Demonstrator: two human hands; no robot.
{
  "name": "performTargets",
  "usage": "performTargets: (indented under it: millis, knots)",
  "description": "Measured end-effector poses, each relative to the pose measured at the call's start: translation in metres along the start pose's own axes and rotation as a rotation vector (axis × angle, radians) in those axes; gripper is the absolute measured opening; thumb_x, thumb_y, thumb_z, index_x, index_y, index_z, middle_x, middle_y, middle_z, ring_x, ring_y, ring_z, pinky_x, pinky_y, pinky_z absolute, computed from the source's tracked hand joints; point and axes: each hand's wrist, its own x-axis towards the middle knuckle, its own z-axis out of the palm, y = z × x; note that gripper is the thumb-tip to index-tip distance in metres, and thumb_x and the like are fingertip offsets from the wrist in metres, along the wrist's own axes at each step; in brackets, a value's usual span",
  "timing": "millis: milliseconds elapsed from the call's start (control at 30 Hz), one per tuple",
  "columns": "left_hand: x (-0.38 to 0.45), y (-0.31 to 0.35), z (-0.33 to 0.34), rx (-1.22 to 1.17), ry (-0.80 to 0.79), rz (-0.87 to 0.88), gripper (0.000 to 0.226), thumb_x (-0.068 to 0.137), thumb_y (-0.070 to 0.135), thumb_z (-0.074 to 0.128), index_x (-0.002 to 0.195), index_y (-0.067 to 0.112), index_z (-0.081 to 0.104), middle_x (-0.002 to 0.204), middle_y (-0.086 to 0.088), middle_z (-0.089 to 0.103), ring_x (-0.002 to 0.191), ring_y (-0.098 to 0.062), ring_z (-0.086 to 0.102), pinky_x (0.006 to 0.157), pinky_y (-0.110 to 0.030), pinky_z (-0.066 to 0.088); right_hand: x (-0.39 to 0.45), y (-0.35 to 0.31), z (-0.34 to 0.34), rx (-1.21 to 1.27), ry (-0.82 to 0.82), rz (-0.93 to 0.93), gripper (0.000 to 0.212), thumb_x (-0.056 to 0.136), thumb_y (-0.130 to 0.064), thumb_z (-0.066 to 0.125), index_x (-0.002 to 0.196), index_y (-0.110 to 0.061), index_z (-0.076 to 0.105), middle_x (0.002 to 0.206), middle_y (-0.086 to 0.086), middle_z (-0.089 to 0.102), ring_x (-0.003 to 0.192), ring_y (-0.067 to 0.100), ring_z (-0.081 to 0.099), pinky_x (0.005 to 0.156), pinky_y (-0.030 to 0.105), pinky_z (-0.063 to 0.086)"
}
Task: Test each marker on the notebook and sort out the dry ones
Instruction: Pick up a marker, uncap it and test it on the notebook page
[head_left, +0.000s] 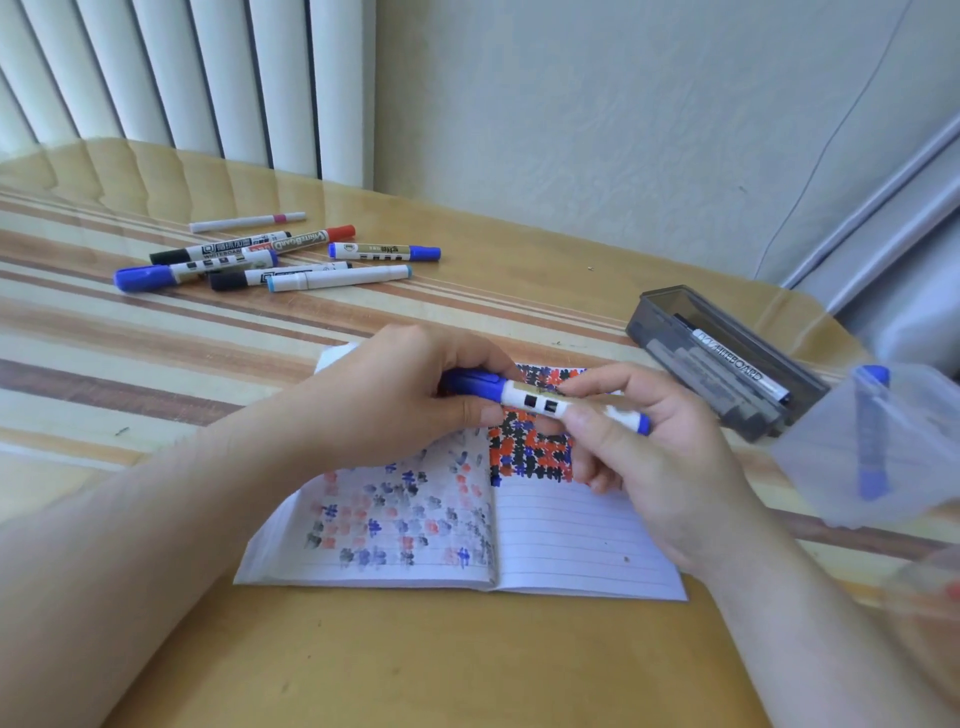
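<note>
A blue whiteboard marker (540, 401) with a white barrel lies level between both hands above the open notebook (561, 540). My left hand (395, 400) grips its blue cap end. My right hand (660, 447) pinches the barrel and tail end. The cap is on the marker. The notebook's pages carry red, black and blue test scribbles, dense at the upper right page. Several markers (275, 257) lie in a loose pile at the far left of the table.
A dark transparent box (654, 325) holding markers stands at the right. A clear plastic bag (883, 441) with a blue marker inside sits at the right edge. White blinds and a wall stand behind the striped wooden table (156, 338).
</note>
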Motion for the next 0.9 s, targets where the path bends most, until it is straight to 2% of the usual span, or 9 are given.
performTargets:
  millis: [100,167,267,367,500,567,633,767,900]
  knots:
    - [-0.002,0.005,0.002,-0.055,-0.076,0.008,0.019,0.089,0.043,0.073,0.106,0.04,0.067,0.073,0.027,0.061,0.063,0.002,0.054,0.058,-0.012,0.04,-0.002,0.006,0.0,-0.38,-0.003,-0.193,0.021,0.091,-0.02,0.078,0.1,-0.038,0.07,0.084,-0.009,0.075,0.069,0.019,0.065,0.063,0.039,0.052]
    - [-0.004,0.009,0.006,-0.077,-0.108,0.019,0.027,0.077,0.056,0.077,0.098,0.045,0.065,0.068,0.018,0.061,0.058,-0.003,0.05,0.054,-0.015,0.039,-0.003,0.01,0.006,-0.559,0.037,-0.387,0.019,0.086,-0.023,0.082,0.098,-0.031,0.07,0.076,-0.014,0.068,0.066,0.012,0.059,0.059,0.027,0.047]
    - [-0.004,0.017,0.009,-0.167,-0.055,0.03,0.039,0.061,0.065,0.078,0.089,0.04,0.068,0.062,0.008,0.059,0.054,-0.004,0.047,0.052,-0.018,0.041,-0.004,0.016,0.016,-0.712,0.177,-0.691,0.019,0.079,-0.016,0.083,0.094,-0.016,0.07,0.075,-0.004,0.066,0.063,0.015,0.056,0.055,0.028,0.044]
    - [-0.004,0.022,0.006,-0.16,0.001,0.041,0.037,0.061,0.059,0.084,0.083,0.035,0.067,0.053,0.014,0.053,0.052,-0.005,0.046,0.049,-0.014,0.035,-0.005,0.019,0.023,-0.737,0.256,-0.817,0.029,0.079,-0.007,0.08,0.098,-0.019,0.062,0.078,0.007,0.068,0.067,0.026,0.06,0.056,0.037,0.046]
    - [-0.006,0.011,0.01,-0.238,-0.05,0.031,0.035,0.065,0.057,0.082,0.091,0.039,0.067,0.066,0.015,0.066,0.061,-0.005,0.058,0.059,-0.022,0.048,-0.011,0.011,0.033,-0.666,0.193,-0.496,0.027,0.082,-0.013,0.079,0.094,-0.028,0.06,0.072,-0.015,0.062,0.063,0.005,0.052,0.056,0.025,0.04]
    - [-0.006,0.006,0.014,-0.284,-0.059,0.052,0.043,0.071,0.056,0.078,0.108,0.045,0.061,0.08,0.009,0.073,0.074,-0.009,0.068,0.075,-0.033,0.057,-0.015,0.003,0.029,-0.574,0.117,-0.177,0.021,0.086,-0.026,0.079,0.091,-0.028,0.059,0.068,-0.01,0.063,0.058,0.006,0.05,0.055,0.028,0.039]
    - [-0.007,0.004,0.015,-0.325,-0.025,0.084,0.055,0.076,0.053,0.075,0.124,0.045,0.051,0.08,0.007,0.072,0.073,-0.011,0.067,0.073,-0.029,0.055,-0.021,-0.01,0.021,-0.497,0.14,-0.04,0.019,0.088,-0.032,0.078,0.091,-0.029,0.059,0.075,0.001,0.069,0.061,0.015,0.055,0.058,0.033,0.044]
    - [-0.008,0.001,0.01,-0.235,0.035,0.09,0.056,0.079,0.062,0.064,0.128,0.046,0.044,0.076,0.004,0.067,0.063,-0.009,0.057,0.062,-0.025,0.047,-0.043,-0.041,-0.007,0.07,0.594,-0.024,0.029,0.093,-0.001,0.058,0.105,-0.026,0.054,0.076,0.003,0.065,0.053,0.019,0.044,0.046,0.026,0.036]
    - [-0.009,-0.001,0.013,-0.128,-0.004,0.089,0.048,0.082,0.064,0.061,0.124,0.043,0.05,0.073,0.006,0.065,0.066,-0.01,0.059,0.06,-0.021,0.044,-0.056,-0.061,-0.037,0.385,0.952,-0.065,0.033,0.091,0.004,0.049,0.111,-0.022,0.045,0.084,0.01,0.056,0.046,0.016,0.041,0.045,0.025,0.029]
